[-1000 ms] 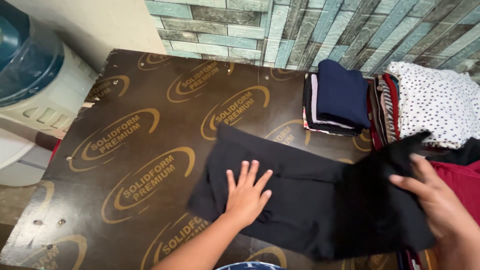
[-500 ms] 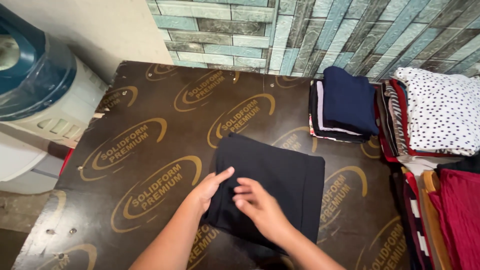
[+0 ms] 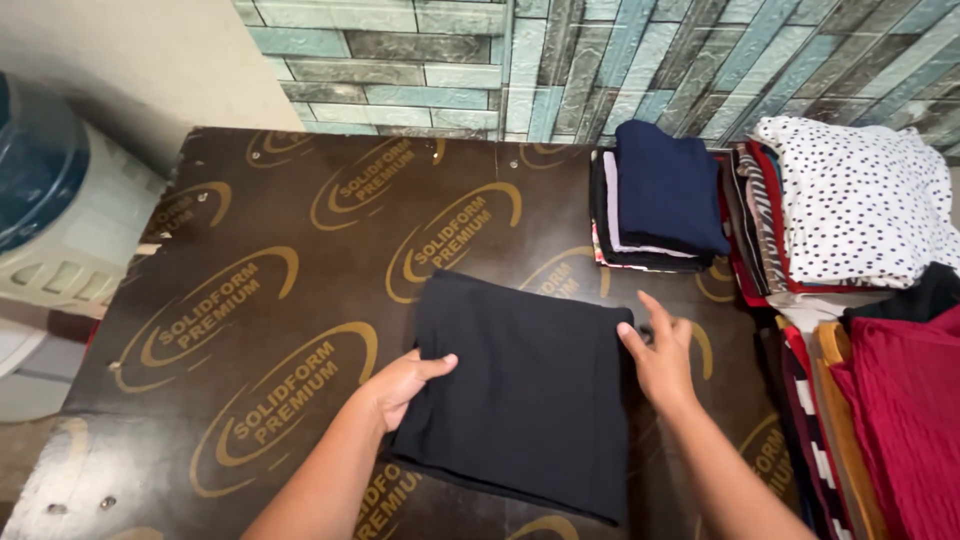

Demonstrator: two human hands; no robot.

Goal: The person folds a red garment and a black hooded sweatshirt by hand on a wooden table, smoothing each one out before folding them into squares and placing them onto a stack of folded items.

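Note:
A folded black garment lies flat on the dark brown board in the middle of the head view. My left hand grips its left edge, thumb on top of the cloth and fingers tucked under. Against its upper right edge rests my right hand, fingers spread and touching the fold.
A small stack of folded clothes topped by a navy piece sits behind the garment. Right of it lie piles with a white dotted cloth and dark red fabric. A water dispenser stands at the left. A tiled wall runs behind.
The black garment went from spread out to a folded rectangle. My hands moved from its middle out to its left and right edges.

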